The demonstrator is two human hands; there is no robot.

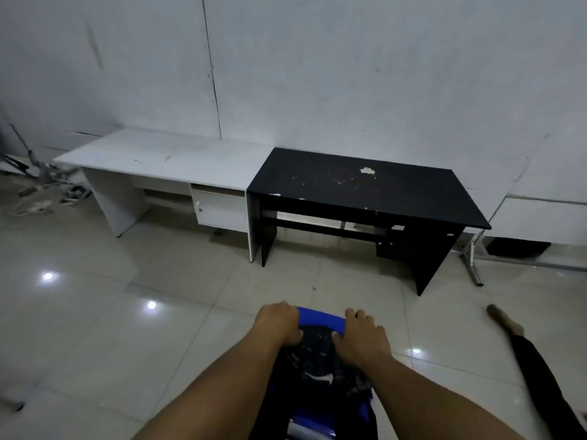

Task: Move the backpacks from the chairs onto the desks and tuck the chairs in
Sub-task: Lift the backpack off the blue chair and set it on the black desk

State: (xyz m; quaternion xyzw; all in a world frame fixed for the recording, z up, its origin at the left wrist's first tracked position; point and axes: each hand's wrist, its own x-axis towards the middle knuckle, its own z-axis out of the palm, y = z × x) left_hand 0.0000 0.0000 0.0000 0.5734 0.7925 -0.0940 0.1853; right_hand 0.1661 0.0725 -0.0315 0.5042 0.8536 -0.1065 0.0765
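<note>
A black backpack (317, 360) with a white mark lies on a blue chair (320, 317) at the bottom centre, right below me. My left hand (279, 322) is curled around the backpack's far left corner. My right hand (362, 339) holds the far right corner, thumb on the fabric and fingers draped over the chair's blue edge. Most of the chair is hidden under the backpack and my forearms. Ahead, against the wall, a white desk (165, 157) and a black desk (365, 188) stand side by side with bare tops.
Another person's leg and bare foot (505, 322) lie on the tiled floor at the right. A metal table leg (473, 265) stands right of the black desk. Cables and a stand (41, 182) clutter the floor at the far left. Open floor lies between me and the desks.
</note>
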